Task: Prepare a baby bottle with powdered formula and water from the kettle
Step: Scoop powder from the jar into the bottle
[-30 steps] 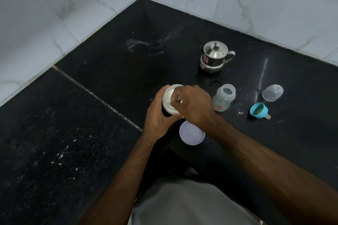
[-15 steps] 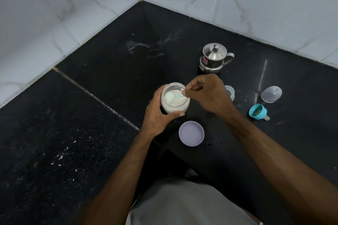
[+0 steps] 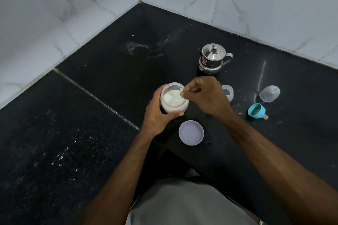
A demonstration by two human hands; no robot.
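A clear jar (image 3: 173, 106) of white formula powder stands open on the black counter, and my left hand (image 3: 158, 115) wraps around its left side. My right hand (image 3: 204, 95) pinches the handle of a pale blue scoop (image 3: 171, 98), whose bowl lies in the powder inside the jar. The baby bottle (image 3: 228, 92) stands open just right of my right hand, partly hidden by it. A small steel kettle (image 3: 212, 58) with its lid on stands behind.
The jar's lilac lid (image 3: 191, 132) lies upside down in front of the jar. A blue teat ring (image 3: 257, 110) and a clear bottle cap (image 3: 269, 93) lie to the right. White tiled walls (image 3: 73, 14) meet in a corner behind the counter (image 3: 91, 133).
My right hand lifted off the jar mouth and drew to the right, uncovering the powder; the scoop now dips into the jar. The left hand has kept its hold on the jar.
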